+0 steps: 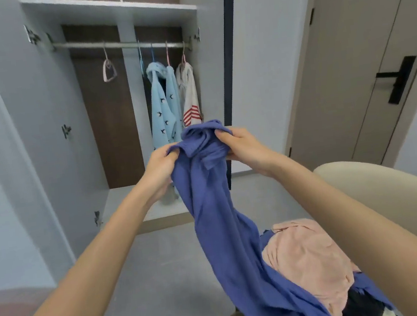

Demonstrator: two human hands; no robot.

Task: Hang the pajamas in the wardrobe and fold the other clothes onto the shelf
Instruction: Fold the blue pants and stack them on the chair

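The blue garment (pixel 214 196) is up in the air in front of the open wardrobe (pixel 45 99). Its top end is bunched between both hands and the rest trails down to the heap on the cream chair (pixel 389 188). The left hand (pixel 161 163) has its fingers curled into the cloth at one side. The right hand (pixel 239 143) pinches the bunched edge at the other, thumb on top. Both hands have firm hold of the same piece.

Progress: two garments already hang on the rail (pixel 83 45), the light-blue bird-print pajamas (pixel 163 105) and, touching them, a white garment with red stripes (pixel 189 94). I count five hanger hooks up there, and one pink hanger (pixel 108 71) hangs bare, well apart to the left.

Left to do, as I judge it, are this blue piece, one pink garment (pixel 306 258) and one dark item (pixel 359 304) beneath it. Folding onto the shelf (pixel 110 7) looks not yet begun.
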